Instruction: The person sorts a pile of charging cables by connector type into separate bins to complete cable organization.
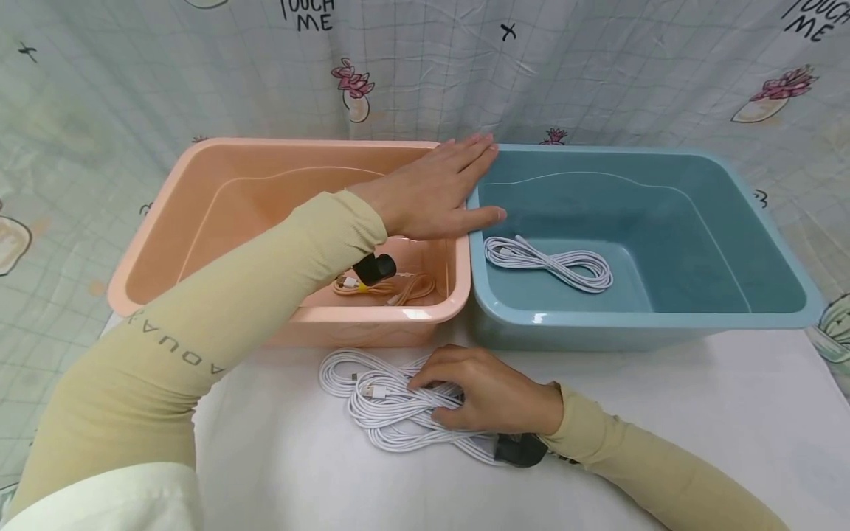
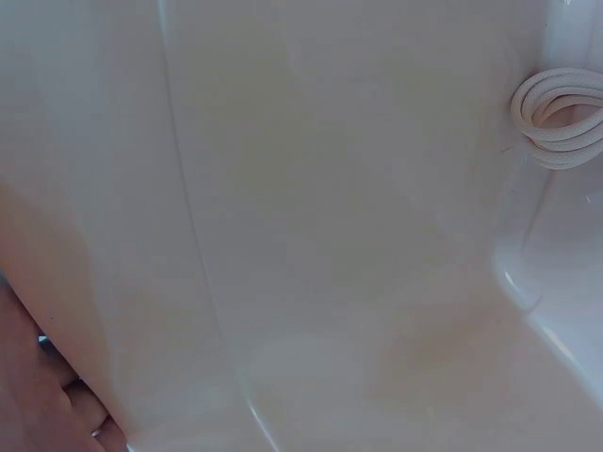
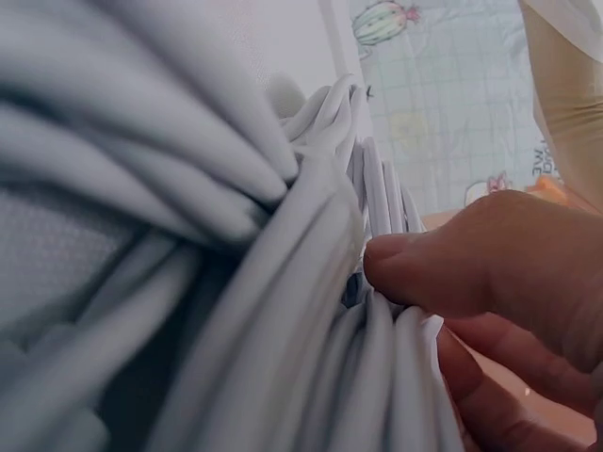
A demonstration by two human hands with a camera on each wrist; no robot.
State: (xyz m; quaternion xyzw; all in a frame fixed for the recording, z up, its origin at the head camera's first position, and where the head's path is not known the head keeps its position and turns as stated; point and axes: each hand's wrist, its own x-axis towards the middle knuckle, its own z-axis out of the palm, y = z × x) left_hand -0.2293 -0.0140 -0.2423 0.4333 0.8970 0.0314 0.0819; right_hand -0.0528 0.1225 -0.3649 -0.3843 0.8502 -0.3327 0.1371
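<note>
In the head view my left hand (image 1: 441, 184) lies with straight fingers over the touching rims of an orange bin (image 1: 458, 287) and a blue bin (image 1: 637, 320). My right hand (image 1: 488, 391) curls its thumb and fingers on a heap of coiled white USB cables (image 1: 392, 413) on the table in front of the bins. Close up, the right thumb (image 3: 443, 259) presses against the white strands (image 3: 311, 245); its other fingers are partly hidden behind them. One coiled white cable (image 1: 551, 263) rests in the blue bin. Orange-toned cables (image 1: 412, 287) lie in the orange bin, partly hidden by my left arm.
Both bins stand side by side on a white-covered table (image 1: 285, 457). Behind them hangs a printed grid-pattern cloth (image 1: 425, 74). A green-and-white bundle (image 1: 838, 328) shows at the right edge. The orange bin's inner wall (image 2: 330, 188) fills most of the left wrist view.
</note>
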